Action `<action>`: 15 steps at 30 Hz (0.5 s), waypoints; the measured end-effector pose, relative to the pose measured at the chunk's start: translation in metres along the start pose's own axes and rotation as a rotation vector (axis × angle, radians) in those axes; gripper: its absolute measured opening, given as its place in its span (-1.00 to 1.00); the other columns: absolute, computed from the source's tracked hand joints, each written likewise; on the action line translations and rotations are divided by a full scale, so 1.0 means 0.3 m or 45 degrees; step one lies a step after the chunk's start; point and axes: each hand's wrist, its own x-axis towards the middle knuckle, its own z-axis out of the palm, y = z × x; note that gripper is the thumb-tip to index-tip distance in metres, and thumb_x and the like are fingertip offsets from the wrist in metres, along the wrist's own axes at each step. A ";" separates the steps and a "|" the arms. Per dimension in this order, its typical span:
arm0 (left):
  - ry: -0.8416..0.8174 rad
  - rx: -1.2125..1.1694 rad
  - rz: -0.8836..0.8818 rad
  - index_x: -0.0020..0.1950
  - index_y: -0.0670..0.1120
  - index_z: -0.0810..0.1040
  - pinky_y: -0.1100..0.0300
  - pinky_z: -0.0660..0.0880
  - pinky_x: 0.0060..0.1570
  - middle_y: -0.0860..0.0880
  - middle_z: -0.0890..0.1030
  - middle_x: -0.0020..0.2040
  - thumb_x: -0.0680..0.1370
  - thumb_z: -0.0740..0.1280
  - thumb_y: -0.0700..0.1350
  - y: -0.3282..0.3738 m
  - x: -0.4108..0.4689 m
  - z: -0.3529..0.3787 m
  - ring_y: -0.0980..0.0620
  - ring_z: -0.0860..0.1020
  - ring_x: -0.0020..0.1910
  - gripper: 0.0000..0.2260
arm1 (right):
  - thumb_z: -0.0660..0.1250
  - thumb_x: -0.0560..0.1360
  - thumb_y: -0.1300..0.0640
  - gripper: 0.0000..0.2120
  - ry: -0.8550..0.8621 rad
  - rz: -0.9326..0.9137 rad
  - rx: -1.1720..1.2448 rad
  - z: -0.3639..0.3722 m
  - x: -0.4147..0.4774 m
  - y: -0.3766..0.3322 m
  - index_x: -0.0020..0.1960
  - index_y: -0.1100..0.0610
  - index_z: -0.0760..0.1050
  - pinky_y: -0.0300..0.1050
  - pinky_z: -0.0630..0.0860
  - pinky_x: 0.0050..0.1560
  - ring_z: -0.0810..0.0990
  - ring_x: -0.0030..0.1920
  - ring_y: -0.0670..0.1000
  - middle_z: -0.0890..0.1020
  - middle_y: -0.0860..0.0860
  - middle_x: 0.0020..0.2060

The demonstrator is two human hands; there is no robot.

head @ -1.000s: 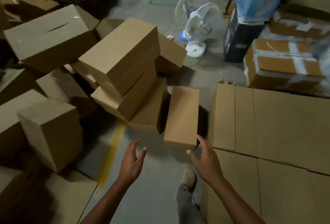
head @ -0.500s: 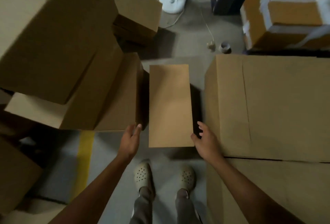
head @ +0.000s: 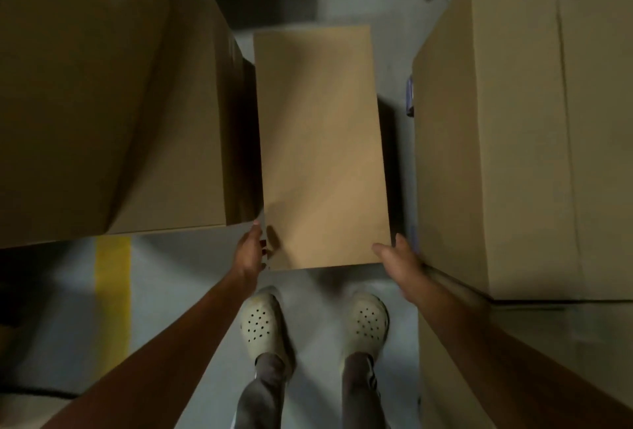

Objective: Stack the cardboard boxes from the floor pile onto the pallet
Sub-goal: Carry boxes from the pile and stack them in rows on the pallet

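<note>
A narrow box (head: 322,148) stood on the floor (head: 178,274) in the middle, running away from the person. To its left, touching or just beside it, sat a lower box (head: 202,113), with a bigger box (head: 82,86) lying over that one further left. To the right, across a thin gap, stood a large box (head: 531,120), and another box (head: 452,380) lay nearer, below it. The left hand (head: 250,250) was at the narrow box's near left corner, the right hand (head: 399,259) at its near right corner. Two shoes (head: 262,322) stood just before the near end, and a floor line (head: 113,291) ran well to their left
</note>
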 end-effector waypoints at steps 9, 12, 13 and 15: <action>0.114 -0.022 0.087 0.17 -0.06 0.51 0.08 0.39 0.10 -0.09 0.58 0.03 0.70 0.16 0.07 0.094 -0.118 0.040 -0.08 0.53 0.04 -0.75 | 0.34 0.59 0.06 -0.39 -0.102 0.039 0.345 -0.063 -0.124 -0.094 0.57 0.11 0.22 0.07 0.41 0.28 0.42 0.34 0.12 0.41 0.08 0.44; 0.185 0.068 0.219 0.27 -0.19 0.53 0.20 0.53 -0.18 -0.28 0.62 0.05 0.65 0.29 -0.13 0.196 -0.215 0.004 -0.13 0.57 -0.11 -0.77 | 0.36 0.52 0.08 -0.57 -0.114 -0.089 0.370 -0.122 -0.259 -0.170 0.37 0.05 0.47 0.02 0.42 0.21 0.48 0.18 0.05 0.52 0.09 0.34; 0.196 0.087 0.266 0.25 -0.23 0.54 0.27 0.52 -0.32 -0.26 0.63 -0.03 0.63 0.30 -0.22 0.241 -0.257 -0.011 -0.08 0.56 -0.20 -0.79 | 0.37 0.43 0.06 -0.60 -0.119 -0.150 0.372 -0.148 -0.311 -0.203 0.27 0.00 0.53 -0.02 0.42 0.14 0.51 0.15 0.04 0.57 0.06 0.27; 0.236 0.085 0.354 0.24 -0.27 0.55 0.29 0.47 -0.40 -0.20 0.64 -0.09 0.59 0.32 -0.27 0.342 -0.341 -0.039 0.00 0.53 -0.26 -0.77 | 0.30 0.22 0.08 -0.55 -0.167 -0.268 0.378 -0.204 -0.416 -0.277 0.11 -0.08 0.57 -0.13 0.37 -0.05 0.57 0.07 -0.07 0.65 -0.09 0.08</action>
